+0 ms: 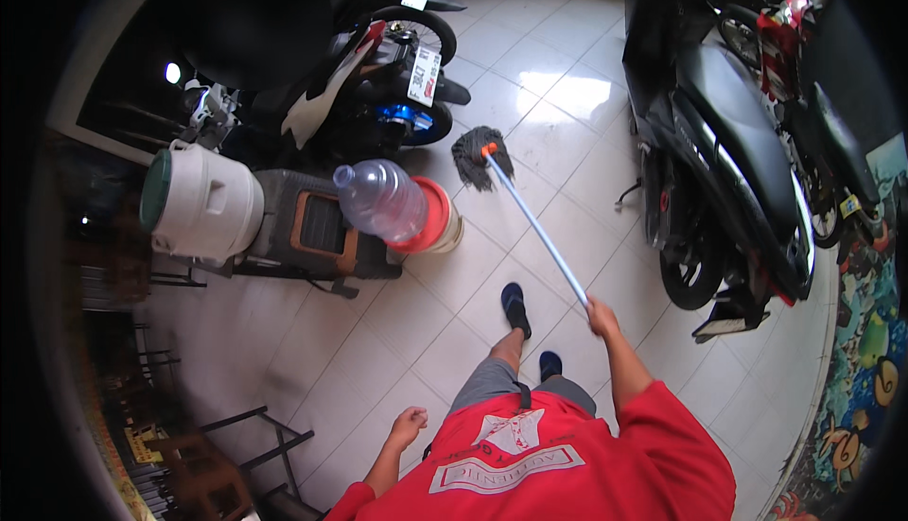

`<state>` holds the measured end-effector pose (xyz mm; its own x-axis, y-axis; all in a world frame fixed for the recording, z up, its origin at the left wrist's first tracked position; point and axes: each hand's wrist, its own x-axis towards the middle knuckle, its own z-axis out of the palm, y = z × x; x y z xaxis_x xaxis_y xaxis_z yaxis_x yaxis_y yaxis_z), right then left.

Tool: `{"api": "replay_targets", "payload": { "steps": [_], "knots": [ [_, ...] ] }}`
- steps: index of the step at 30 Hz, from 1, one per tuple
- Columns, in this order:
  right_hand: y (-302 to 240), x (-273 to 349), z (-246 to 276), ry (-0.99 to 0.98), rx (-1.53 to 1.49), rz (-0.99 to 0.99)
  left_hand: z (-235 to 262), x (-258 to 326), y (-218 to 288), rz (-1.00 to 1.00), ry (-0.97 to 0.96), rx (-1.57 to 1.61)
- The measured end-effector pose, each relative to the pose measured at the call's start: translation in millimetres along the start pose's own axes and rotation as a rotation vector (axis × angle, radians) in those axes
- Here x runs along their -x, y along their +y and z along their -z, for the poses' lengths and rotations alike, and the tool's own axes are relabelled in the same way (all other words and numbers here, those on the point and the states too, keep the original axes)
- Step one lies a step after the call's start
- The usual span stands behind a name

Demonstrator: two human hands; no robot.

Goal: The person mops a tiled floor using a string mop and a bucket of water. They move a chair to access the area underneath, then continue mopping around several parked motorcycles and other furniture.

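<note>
Clamped around mop [536, 223] with right hand [601, 318], left hand [409, 426] loose, empty; likely light, stiff-poled, soft-headed; best gripped by the upper pole.

1 mop [482, 157], 2 hands [602, 317], 2 feet [515, 309], 1 btl [390, 201], 1 jug [210, 201], min. 4 m'bikes [733, 124]

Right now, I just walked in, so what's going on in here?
A person in a red shirt holds a mop with a long pale blue handle in the right hand. Its grey string head is on the white tiled floor, ahead of the person's feet. The left hand is out to the side, with nothing visible in it. Motorcycles stand on both sides, including one with a long black seat at right.
</note>
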<state>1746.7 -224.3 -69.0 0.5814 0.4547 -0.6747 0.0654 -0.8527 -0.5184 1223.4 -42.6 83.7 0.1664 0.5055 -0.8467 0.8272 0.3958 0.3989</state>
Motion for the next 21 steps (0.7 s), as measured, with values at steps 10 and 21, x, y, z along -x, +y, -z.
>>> {"api": "replay_targets", "payload": {
  "steps": [10,21],
  "knots": [
    [-11.6,156.0,101.9,-0.046,-0.081,-0.344,40.5,-133.2,120.7,0.176,-0.004,0.103],
    [-308.2,-367.9,164.7,0.107,-0.072,0.088,53.5,-234.3,438.8,0.028,0.092,0.087]
  ]
}}
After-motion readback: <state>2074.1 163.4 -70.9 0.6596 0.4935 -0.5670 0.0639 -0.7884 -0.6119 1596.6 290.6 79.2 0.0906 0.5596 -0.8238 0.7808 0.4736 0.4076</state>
